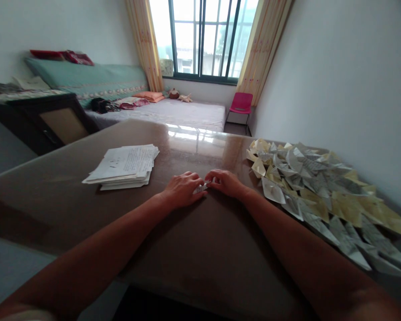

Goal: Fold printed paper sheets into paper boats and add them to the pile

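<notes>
Between my two hands, low over the brown table (187, 240), is a small folded piece of printed paper (200, 189). My left hand (184, 189) is closed on its left part, with the thumb along the near side. The fingers of my right hand (225, 182) are bent and pinch its right end. Most of the paper is hidden under the fingers, so its folded shape cannot be made out. To the left lies a stack of printed sheets (123, 165). Many folded paper boats (307, 174), white and yellowish, are heaped to the right of my right arm.
The heap of paper runs along the table's right side beside the white wall (334, 71). Beyond the table are a bed (194, 110), a pink chair (241, 103) and a window. A dark cabinet (53, 120) stands at the left.
</notes>
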Demonstrator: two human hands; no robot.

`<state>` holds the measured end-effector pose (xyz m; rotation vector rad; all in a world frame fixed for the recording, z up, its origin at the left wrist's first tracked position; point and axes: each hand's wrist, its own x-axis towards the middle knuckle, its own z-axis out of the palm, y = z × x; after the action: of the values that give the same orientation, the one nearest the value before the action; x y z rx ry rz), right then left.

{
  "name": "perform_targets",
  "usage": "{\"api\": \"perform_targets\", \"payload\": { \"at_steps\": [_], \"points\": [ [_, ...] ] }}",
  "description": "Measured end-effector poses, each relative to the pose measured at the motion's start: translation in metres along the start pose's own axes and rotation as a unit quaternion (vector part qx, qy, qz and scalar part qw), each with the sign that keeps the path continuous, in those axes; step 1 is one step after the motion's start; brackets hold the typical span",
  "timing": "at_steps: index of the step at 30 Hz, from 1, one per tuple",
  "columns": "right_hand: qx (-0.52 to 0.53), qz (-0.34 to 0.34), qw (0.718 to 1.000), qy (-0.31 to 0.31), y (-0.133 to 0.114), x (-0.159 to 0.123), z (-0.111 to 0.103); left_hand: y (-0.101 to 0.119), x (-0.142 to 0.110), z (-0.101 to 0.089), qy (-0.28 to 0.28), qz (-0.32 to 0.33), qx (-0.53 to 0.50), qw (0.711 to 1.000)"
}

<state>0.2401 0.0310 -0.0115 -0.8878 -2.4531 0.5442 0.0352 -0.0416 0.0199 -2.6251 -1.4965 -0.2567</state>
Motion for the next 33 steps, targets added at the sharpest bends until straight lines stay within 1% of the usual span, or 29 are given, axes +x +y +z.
{"api": "perform_targets", "payload": {
  "at_steps": [2, 5, 8, 11, 14, 18, 23, 29, 33],
  "points": [
    [-0.006, -0.027, 1.0, -0.005, 0.001, 0.0, -0.001, 0.006, -0.001, -0.002, -0.011, -0.007, 0.01, 1.0],
    [-0.003, -0.045, 0.999, -0.008, 0.003, 0.0, -0.002, 0.012, -0.001, -0.003, -0.023, -0.019, 0.026, 0.999],
    [0.006, -0.052, 0.999, -0.015, 0.005, 0.0, -0.003, 0.016, 0.0, -0.003, -0.036, -0.019, 0.038, 0.998],
    [0.008, -0.059, 0.998, -0.037, 0.004, -0.001, -0.006, 0.017, 0.0, -0.003, -0.05, -0.008, 0.045, 0.998],
    [0.004, -0.059, 0.997, -0.051, 0.0, -0.002, -0.009, 0.017, 0.0, -0.001, -0.052, 0.0, 0.05, 0.997],
    [0.015, -0.054, 0.997, -0.05, -0.001, -0.001, -0.011, 0.017, 0.001, 0.0, -0.047, 0.001, 0.056, 0.997],
    [0.038, -0.058, 0.997, -0.046, 0.003, 0.0, -0.009, 0.014, 0.001, 0.001, -0.032, 0.021, 0.073, 0.997],
    [0.056, -0.056, 0.996, -0.05, 0.003, 0.0, -0.008, 0.008, 0.002, 0.007, -0.012, 0.029, 0.086, 0.996],
    [0.064, -0.061, 0.996, -0.034, 0.002, 0.001, -0.007, 0.006, 0.001, 0.008, 0.027, 0.046, 0.098, 0.994]
  ]
}}
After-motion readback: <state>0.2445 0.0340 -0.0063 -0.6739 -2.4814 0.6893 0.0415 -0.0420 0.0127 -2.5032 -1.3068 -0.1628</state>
